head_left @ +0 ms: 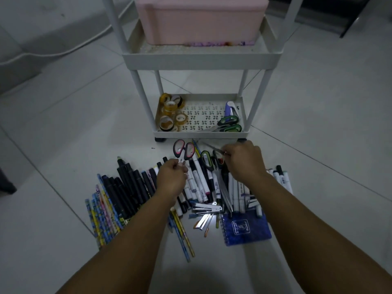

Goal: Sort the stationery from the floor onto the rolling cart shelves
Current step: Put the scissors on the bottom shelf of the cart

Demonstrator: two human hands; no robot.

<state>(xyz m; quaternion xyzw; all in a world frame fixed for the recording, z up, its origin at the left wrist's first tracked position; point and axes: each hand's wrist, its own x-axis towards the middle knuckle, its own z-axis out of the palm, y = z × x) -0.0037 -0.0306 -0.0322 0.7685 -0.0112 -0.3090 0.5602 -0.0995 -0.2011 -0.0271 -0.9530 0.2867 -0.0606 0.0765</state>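
Observation:
A pile of stationery lies on the tiled floor: dark markers (127,187), white markers (199,183), patterned pencils (101,217), staplers (206,207) and a blue spiral notebook (247,227). My left hand (172,177) grips the blades of the red-handled scissors (183,150), handles pointing toward the cart. My right hand (244,160) is closed on a thin metal item (212,147), over green-handled scissors (206,160) lying in the pile. The white rolling cart (199,61) stands just beyond; its bottom shelf (199,134) holds tape rolls (170,112), green scissors (230,125) and a purple stapler (231,108).
A pink storage box (199,20) fills the cart's middle shelf. A white cable (63,50) runs across the floor at the left near a grey sofa (31,22). A dark furniture leg (352,22) stands at the far right. Bare tile surrounds the pile.

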